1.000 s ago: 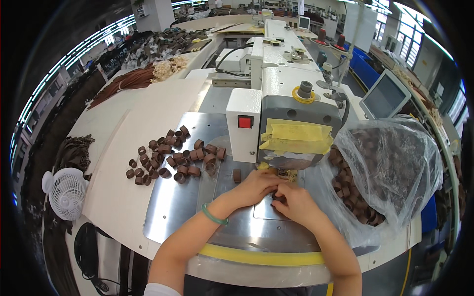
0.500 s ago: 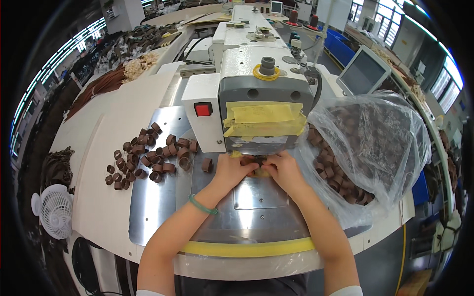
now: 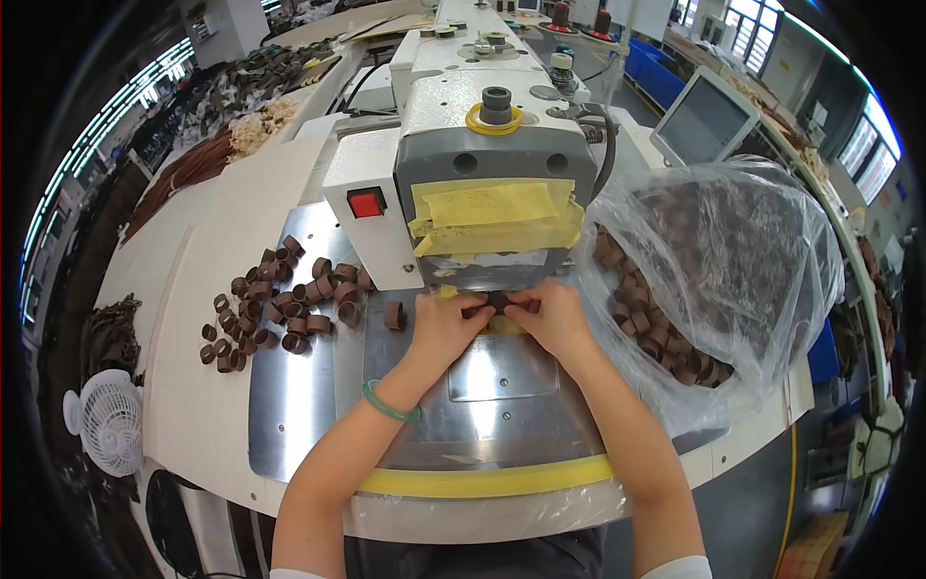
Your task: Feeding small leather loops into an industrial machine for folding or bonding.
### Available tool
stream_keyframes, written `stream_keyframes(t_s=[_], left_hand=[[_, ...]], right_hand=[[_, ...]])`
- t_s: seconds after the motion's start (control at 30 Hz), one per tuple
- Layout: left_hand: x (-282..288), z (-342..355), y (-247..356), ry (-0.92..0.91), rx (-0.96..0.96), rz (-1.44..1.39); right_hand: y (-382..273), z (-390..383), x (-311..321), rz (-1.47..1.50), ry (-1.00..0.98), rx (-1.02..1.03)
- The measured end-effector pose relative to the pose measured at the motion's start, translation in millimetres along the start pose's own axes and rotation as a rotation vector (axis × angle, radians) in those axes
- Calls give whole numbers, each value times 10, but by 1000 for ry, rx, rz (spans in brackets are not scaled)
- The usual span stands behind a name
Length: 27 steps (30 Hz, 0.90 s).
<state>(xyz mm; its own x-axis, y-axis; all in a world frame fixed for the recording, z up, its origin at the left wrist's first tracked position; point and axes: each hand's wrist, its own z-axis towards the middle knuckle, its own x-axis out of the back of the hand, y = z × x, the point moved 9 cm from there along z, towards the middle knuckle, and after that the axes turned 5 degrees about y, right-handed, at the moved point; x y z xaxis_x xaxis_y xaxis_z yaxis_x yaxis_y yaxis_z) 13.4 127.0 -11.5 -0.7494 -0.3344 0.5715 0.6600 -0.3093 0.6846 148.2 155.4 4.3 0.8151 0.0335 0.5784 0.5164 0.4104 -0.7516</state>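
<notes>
Under the head of a white and grey industrial sewing machine (image 3: 490, 159), both hands meet at a small dark brown loop (image 3: 497, 300). My left hand (image 3: 446, 326), with a green bangle on its wrist, pinches the left end of it. From the other side, my right hand (image 3: 550, 318) grips it between thumb and fingers. The needle area is hidden behind the machine head. One single brown loop (image 3: 394, 316) stands on the metal plate just left of my left hand, and a loose pile of brown loops (image 3: 289, 309) spreads farther left.
A clear plastic bag (image 3: 743, 261) full of brown loops lies at the right. Yellow tape (image 3: 482, 481) runs along the plate's front edge. A small white fan (image 3: 108, 425) stands at the lower left, and a grey screen (image 3: 707, 116) behind the bag.
The view has shifted a little, so the machine appears farther left. My fingers have closed in around the brown loop, which shows more plainly between them. The loose loops have stayed put.
</notes>
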Motion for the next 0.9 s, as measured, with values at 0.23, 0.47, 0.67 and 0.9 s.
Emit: stream_keyframes(t_s=[0.23,0.47,0.67,0.9], left_hand=[[-27,4,-60,-15,82,19],[-1,2,-41,-9,50,25],[-18,-5,-86,-46,134,21],[-53,5,-140,-62,186,-38]], right_hand=[[-14,26,-39,-108,-13,98],[-77,1,-21,-138,-3,107],[-73,2,-20,-136,-2,96],[45,24,-2,-25,24,15]])
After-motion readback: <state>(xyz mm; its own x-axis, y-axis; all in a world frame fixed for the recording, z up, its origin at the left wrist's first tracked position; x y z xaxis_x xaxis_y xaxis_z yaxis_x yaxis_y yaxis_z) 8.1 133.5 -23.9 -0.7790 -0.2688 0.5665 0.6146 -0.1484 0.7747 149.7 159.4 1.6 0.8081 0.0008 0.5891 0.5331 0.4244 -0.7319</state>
